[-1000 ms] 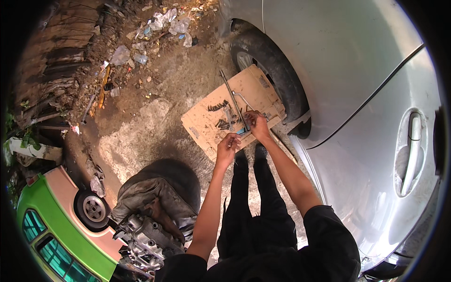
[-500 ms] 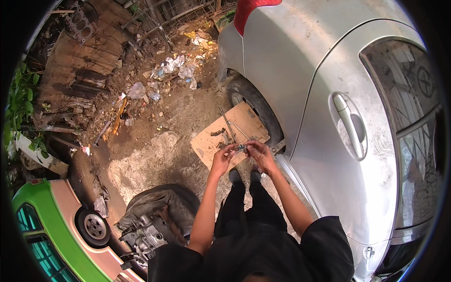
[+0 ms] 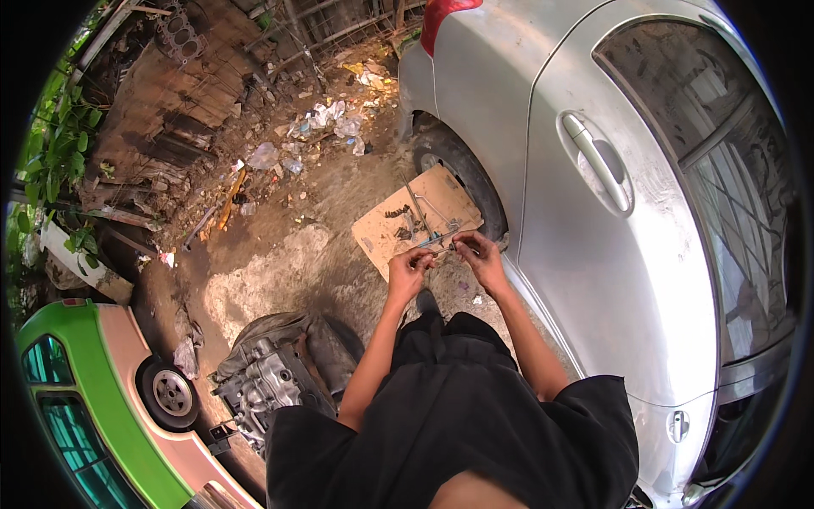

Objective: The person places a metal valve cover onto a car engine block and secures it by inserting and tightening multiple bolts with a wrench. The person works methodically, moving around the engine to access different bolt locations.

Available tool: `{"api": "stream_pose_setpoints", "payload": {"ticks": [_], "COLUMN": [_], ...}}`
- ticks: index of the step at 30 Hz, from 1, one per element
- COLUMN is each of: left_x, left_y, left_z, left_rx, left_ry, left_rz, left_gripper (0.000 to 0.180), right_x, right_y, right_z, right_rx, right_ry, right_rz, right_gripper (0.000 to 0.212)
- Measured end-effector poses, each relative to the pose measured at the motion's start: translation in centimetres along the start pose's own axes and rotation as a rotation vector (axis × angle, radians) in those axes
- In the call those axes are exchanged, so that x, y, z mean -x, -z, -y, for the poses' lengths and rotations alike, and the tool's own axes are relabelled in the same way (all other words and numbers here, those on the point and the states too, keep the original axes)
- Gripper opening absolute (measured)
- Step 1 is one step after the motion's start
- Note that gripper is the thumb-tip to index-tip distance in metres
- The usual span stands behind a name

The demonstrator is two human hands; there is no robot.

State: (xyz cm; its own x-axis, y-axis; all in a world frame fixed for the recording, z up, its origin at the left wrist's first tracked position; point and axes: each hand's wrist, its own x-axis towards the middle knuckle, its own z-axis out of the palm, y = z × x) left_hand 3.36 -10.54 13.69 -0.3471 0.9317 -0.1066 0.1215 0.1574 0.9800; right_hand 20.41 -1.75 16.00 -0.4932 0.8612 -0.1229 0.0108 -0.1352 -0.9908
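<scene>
My left hand (image 3: 410,270) and my right hand (image 3: 480,258) are raised in front of me, fingers pinched. Between their fingertips runs a small thin rod-like piece (image 3: 442,250), too small to name. Below and beyond them lies a tan board (image 3: 375,222) on the ground. On it rest a long thin metal bar (image 3: 415,202), a slim bent tool (image 3: 439,210) and several small dark metal parts (image 3: 397,212). A bluish item (image 3: 434,237) shows on the board just past my fingers.
At my right stands a silver car (image 3: 560,280), its wheel (image 3: 462,165) touching or close to the board. A greasy engine part (image 3: 270,382) sits at lower left, near a green and pink car (image 3: 85,348). Plastic litter (image 3: 326,120) and scrap lie on the dirt at far left.
My view has shifted, and I stand a little farther back from the board. Both hands stay pinched together around the small piece, now lower against the board with more of its items showing.
</scene>
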Motion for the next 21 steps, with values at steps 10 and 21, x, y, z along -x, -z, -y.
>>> {"api": "stream_pose_setpoints", "payload": {"ticks": [10, 21], "left_x": [11.8, 26.4], "left_y": [-1.3, 1.3], "left_z": [-1.8, -0.4], "left_rx": [-0.075, -0.166], "left_ry": [0.103, 0.19], "left_rz": [-0.13, -0.173], "left_gripper": [0.01, 0.008], "right_x": [10.1, 22.6], "right_y": [-2.7, -7.0], "right_z": [-2.2, -4.7], "right_rx": [-0.024, 0.018], "right_ry": [0.025, -0.101], "right_rz": [0.133, 0.301], "right_gripper": [0.015, 0.013]}}
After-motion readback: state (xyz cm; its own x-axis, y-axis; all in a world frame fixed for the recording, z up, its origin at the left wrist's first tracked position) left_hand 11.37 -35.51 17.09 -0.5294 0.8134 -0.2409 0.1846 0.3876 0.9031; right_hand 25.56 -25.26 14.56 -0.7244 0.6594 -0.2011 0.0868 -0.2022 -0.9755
